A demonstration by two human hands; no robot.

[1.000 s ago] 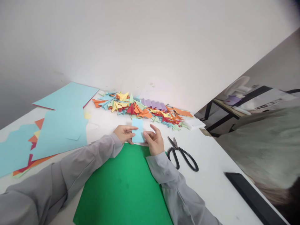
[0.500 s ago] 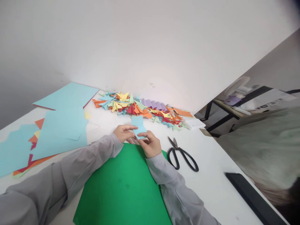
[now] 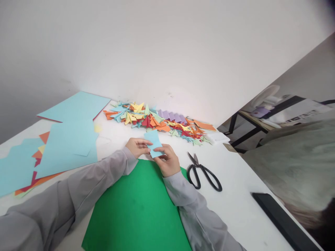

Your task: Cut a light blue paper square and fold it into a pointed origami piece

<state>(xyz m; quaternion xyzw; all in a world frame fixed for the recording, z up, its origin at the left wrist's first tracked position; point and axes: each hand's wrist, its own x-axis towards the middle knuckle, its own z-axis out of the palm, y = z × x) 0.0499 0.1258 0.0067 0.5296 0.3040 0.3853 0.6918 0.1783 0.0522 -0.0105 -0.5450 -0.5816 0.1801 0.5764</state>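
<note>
A plain white wall [image 3: 167, 52] stood behind a white worktop [image 3: 232, 170]. At the far left lay a light-blue paper sheet with a stepped edge [image 3: 18, 167], then a large light-blue paper sheet [image 3: 68, 150] over coloured scraps. The left hand [image 3: 137, 147] pinched the left side of a small, light-blue rectangular paper [image 3: 154, 138] between fingers and thumb. The paper was held tilted, just beyond the far edge of a smooth green sheet [image 3: 141, 205]. Behind it, by the wall, spread a pile of multicoloured folded-paper pieces [image 3: 157, 122]. The right hand [image 3: 169, 162] gripped the paper's lower right part, thumb nearest the person. Good handling seemed to call for a light pinch from both hands, edges kept square and fingertips near the margins, since thin paper would probably crease under uneven pressure. Steadying it with the left while the right adjusted looked sensible. Further right, black-handled metal scissors [image 3: 200, 166] lay with blades parted, near the right sleeve, and beyond them a long black bar [image 3: 281, 218].
</note>
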